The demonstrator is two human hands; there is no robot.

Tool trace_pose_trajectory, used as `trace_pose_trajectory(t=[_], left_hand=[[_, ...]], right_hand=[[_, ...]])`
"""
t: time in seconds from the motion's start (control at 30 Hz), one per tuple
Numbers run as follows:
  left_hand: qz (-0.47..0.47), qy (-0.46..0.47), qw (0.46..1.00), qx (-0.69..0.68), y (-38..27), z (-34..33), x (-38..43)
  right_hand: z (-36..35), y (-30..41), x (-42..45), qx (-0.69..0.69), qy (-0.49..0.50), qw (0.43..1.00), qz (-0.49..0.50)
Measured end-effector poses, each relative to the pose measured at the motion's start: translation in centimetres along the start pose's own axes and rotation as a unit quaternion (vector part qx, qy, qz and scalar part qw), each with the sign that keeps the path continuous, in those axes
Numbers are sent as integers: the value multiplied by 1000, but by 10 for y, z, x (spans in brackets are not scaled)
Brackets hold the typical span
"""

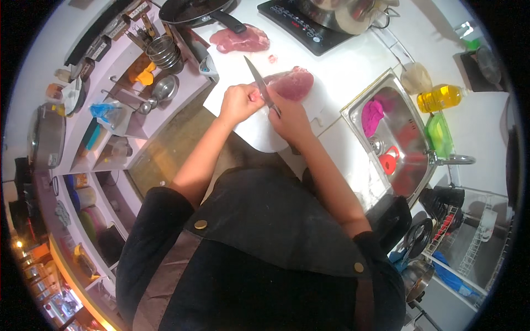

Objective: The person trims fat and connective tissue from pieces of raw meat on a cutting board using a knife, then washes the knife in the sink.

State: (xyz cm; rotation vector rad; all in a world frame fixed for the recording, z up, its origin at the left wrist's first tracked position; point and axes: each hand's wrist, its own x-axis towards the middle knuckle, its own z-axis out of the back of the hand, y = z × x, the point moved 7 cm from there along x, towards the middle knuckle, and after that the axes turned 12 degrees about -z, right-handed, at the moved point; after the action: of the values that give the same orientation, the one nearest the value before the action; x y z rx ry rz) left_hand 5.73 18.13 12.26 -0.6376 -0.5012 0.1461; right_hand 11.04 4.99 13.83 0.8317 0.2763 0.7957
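Observation:
My right hand (288,117) grips a kitchen knife (257,79), its blade pointing up and away to the left. Close beside it, my left hand (239,103) is closed, with a bit of pink meat (256,97) showing at its fingertips near the blade. Both hands are over a white cutting board (265,134). Just beyond them lies a piece of raw red meat (295,84), partly hidden by the knife and my right hand. A second raw piece (239,40) lies farther back, and a small scrap of meat (272,58) sits between the two.
A black frying pan (194,12) stands at the back left, its handle reaching over the far meat. Behind is an induction cooktop (302,27) with a metal pot (331,16). On the right are a steel sink (408,165) and an oil bottle (439,99). Shelves (120,155) line the left.

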Motion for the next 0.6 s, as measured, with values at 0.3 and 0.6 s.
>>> trace_pose_trajectory(t=[0.3, 0.6], left_hand=[[-56, -72, 996, -14, -2, -1, -7], [-73, -120, 988, -61, 6, 3, -24]], right_hand=[[-5, -4, -15, -32, -9, 999, 21], [16, -20, -46, 59, 66, 992, -93]])
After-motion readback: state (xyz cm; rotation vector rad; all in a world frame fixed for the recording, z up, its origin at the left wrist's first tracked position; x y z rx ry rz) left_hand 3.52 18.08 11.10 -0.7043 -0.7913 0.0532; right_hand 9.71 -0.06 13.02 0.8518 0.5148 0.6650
